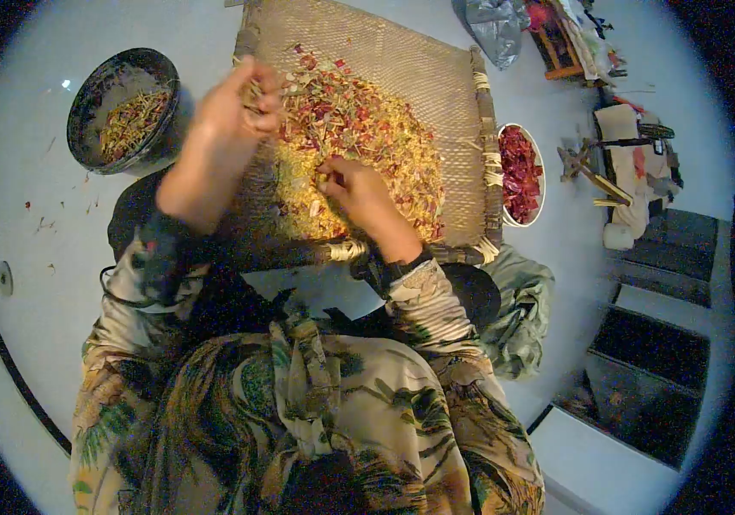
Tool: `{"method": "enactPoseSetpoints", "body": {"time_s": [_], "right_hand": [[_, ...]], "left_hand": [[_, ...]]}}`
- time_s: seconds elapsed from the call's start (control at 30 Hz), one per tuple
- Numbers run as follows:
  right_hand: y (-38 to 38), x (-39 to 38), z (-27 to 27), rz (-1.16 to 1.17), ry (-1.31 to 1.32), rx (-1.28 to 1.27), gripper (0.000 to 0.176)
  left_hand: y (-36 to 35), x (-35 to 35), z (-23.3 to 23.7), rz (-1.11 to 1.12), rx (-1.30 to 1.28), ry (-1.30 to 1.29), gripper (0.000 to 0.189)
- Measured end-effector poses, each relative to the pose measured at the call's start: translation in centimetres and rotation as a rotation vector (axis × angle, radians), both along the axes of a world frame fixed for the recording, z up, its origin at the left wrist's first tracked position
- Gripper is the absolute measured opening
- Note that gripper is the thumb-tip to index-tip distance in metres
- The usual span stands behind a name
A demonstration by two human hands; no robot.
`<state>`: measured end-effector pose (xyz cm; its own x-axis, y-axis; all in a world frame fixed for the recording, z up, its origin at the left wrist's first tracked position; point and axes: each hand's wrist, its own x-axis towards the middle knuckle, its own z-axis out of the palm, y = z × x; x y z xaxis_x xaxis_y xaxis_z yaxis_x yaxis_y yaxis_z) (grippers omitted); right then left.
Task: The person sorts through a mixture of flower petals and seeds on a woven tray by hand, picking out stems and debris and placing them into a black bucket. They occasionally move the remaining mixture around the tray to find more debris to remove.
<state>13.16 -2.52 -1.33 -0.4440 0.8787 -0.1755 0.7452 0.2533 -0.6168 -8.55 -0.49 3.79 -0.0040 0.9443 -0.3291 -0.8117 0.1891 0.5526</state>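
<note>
A loose heap of dried red chilli pieces, yellow seeds and thin stems (384,137) is spread over a woven cot (419,47) in front of me. My left hand (247,99) is raised over the heap's left edge, its fingers curled around what look like dried chilli stems; motion blurs it a little. Lower down and to the right, my right hand (354,193) reaches into the heap. Its thumb and fingertips are pinched together at the surface, and whatever lies between them is too small to name.
To the left stands a dark bucket (84,129) partly filled with stems. A white-rimmed bowl (544,184) of red chilli pieces is right of the cot. A grey plastic bag (496,30) lies at the back, with dark steps (642,343) at far right.
</note>
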Motion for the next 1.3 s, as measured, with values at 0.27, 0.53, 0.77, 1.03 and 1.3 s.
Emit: {"method": "enactPoseSetpoints", "body": {"time_s": [0.27,0.53,0.77,1.03,1.3], "right_hand": [[0.0,-2.8,0.2,0.269,-0.184,0.244,0.027],[-0.2,-3.3,-1.3,0.134,-0.199,0.145,0.013],[1.1,-0.8,-3.0,-0.073,0.355,-0.195,0.015],[-0.2,-2.1,4.6,-0.351,0.737,-0.426,0.014],[-2.2,-1.0,2.7,-0.083,-0.084,0.014,0.027]], "left_hand": [[1.6,-14.1,-1.1,0.231,-0.04,0.402,0.021],[2.4,-26.8,-11.8,0.017,-0.265,0.984,0.07],[-1.4,-17.8,-3.4,0.023,-0.031,0.782,0.049],[-4.2,-0.1,-0.6,-0.179,-0.001,0.387,0.04],[-3.9,2.3,-4.9,-0.205,0.016,-0.063,0.022]]}}
